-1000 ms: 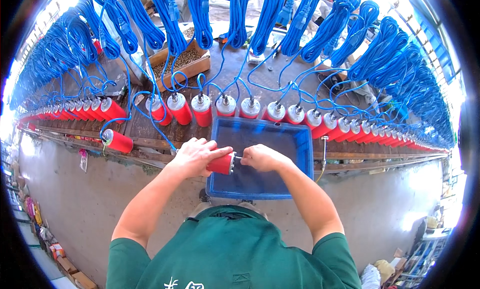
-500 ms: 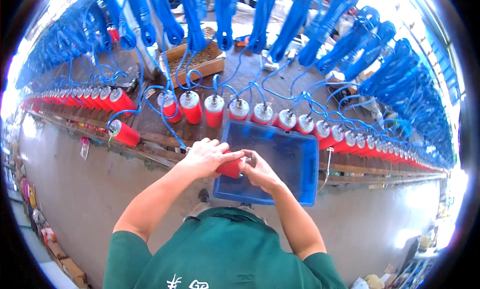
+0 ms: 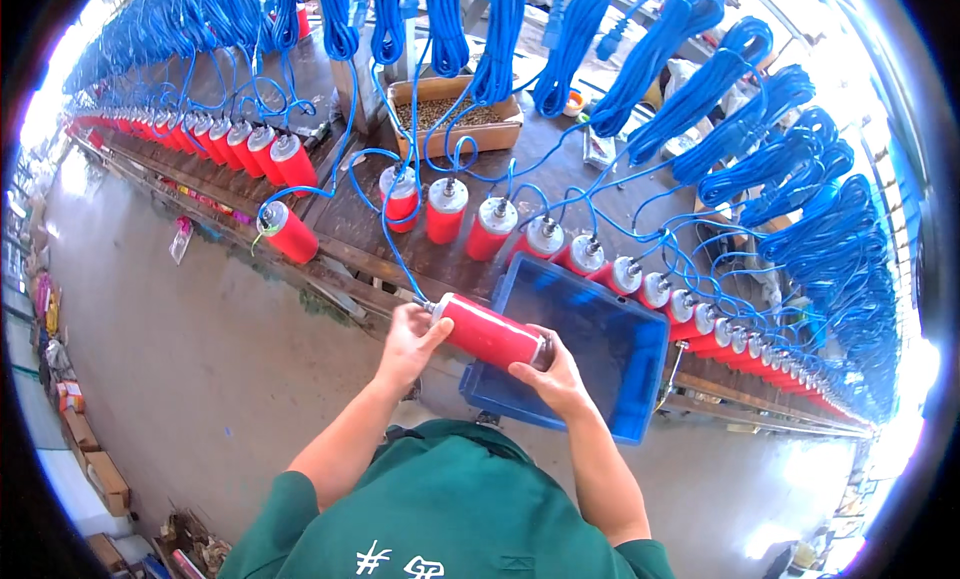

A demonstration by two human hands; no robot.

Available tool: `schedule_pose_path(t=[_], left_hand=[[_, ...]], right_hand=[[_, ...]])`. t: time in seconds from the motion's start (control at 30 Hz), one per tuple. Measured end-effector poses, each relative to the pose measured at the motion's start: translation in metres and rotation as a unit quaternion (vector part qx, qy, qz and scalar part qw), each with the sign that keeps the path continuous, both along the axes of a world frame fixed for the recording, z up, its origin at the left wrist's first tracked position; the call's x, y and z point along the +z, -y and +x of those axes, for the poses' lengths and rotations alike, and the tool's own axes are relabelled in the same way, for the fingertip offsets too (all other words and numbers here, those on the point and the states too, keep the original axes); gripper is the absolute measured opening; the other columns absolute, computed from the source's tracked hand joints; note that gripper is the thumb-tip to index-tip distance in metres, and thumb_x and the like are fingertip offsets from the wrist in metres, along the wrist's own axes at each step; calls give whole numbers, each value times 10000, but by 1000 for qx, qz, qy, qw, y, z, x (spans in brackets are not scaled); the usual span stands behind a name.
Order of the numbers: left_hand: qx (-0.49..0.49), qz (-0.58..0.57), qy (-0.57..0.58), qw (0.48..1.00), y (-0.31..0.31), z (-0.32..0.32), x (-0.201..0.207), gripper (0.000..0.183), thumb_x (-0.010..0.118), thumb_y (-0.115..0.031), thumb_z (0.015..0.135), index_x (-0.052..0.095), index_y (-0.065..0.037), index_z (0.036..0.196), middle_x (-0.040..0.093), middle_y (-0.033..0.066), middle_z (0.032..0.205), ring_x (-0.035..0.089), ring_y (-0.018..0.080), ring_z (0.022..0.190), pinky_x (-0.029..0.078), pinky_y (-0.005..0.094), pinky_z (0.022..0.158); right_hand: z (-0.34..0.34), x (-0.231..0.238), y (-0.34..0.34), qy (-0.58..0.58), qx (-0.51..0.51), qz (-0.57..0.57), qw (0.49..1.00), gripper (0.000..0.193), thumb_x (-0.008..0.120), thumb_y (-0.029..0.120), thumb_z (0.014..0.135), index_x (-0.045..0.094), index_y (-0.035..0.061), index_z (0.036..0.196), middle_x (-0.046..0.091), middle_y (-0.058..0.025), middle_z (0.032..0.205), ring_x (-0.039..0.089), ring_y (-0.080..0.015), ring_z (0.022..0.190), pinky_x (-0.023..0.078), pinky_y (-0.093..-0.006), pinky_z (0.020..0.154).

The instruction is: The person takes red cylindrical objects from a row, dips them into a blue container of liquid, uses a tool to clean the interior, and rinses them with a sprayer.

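Observation:
Between my two hands lies a red cylinder (image 3: 490,331) with a silver cap, tilted with its capped end up to the left. My left hand (image 3: 411,341) grips the capped end, where a blue cable joins it. The other end sits in my right hand (image 3: 555,376), thumb on the red side and fingers curled behind. Just beyond and partly under the cylinder is a blue plastic bin (image 3: 652,379). Similar red cylinders with silver caps, such as one upright cylinder (image 3: 446,214), stand in a row along the bench.
Bundled blue cables (image 3: 655,54) hang in a row above the dark bench (image 3: 345,214). A cardboard box (image 3: 490,137) of small brass-coloured parts stands on it. One red cylinder (image 3: 290,234) leans out at the bench edge on the left. Boxes (image 3: 105,479) line the floor at far left.
The red cylinder, mostly covered by my hands before, now shows along its length. My left hand has shifted to its capped end, and my right hand has moved rightward. The view has turned slightly.

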State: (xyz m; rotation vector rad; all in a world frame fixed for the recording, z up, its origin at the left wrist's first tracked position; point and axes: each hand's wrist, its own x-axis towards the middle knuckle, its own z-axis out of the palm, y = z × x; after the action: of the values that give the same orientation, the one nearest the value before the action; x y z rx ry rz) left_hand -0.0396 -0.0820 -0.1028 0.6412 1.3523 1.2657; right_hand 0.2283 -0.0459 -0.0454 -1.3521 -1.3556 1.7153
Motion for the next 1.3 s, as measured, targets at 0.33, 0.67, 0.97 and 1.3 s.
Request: schedule_pose_path(t=[0.33, 0.67, 0.97, 1.3], left_hand=[[26, -38, 245, 969, -26, -11, 16, 702, 921, -361, 855, 533, -73, 1365, 685, 123, 1257, 750, 290, 1050, 695, 475, 741], [86, 144, -425, 889, -80, -169, 35, 629, 965, -272, 748, 631, -60, 1238, 725, 80, 1090, 704, 246, 1008, 563, 400, 926], [56, 140, -528, 835, -180, -211, -27, 898, 933, -307, 724, 508, -87, 1484, 627, 178, 1331, 627, 398, 1258, 525, 496, 1046], [14, 123, -498, 858, -223, -236, -35, 958, 928, -308, 709, 508, -25, 1522, 600, 209, 1420, 577, 381, 1360, 466, 438, 1172]], right_hand=[[-25, 36, 4, 268, 45, 205, 940, 809, 958, 244, 803, 587, 39, 1492, 702, -198, 1380, 658, -310, 1313, 515, -408, 1109], [44, 25, 41, 183, -153, 148, 960, 438, 795, 106, 976, 651, 9, 1378, 756, -32, 1043, 533, -12, 718, 459, -190, 655], [31, 30, 65, 185, -185, 136, 955, 387, 765, 121, 1017, 652, 6, 1370, 760, -30, 1045, 532, -7, 732, 450, -182, 653], [24, 23, 87, 208, -230, 109, 944, 340, 742, 139, 1036, 672, -2, 1337, 771, -57, 1052, 624, -70, 881, 483, -223, 739]])
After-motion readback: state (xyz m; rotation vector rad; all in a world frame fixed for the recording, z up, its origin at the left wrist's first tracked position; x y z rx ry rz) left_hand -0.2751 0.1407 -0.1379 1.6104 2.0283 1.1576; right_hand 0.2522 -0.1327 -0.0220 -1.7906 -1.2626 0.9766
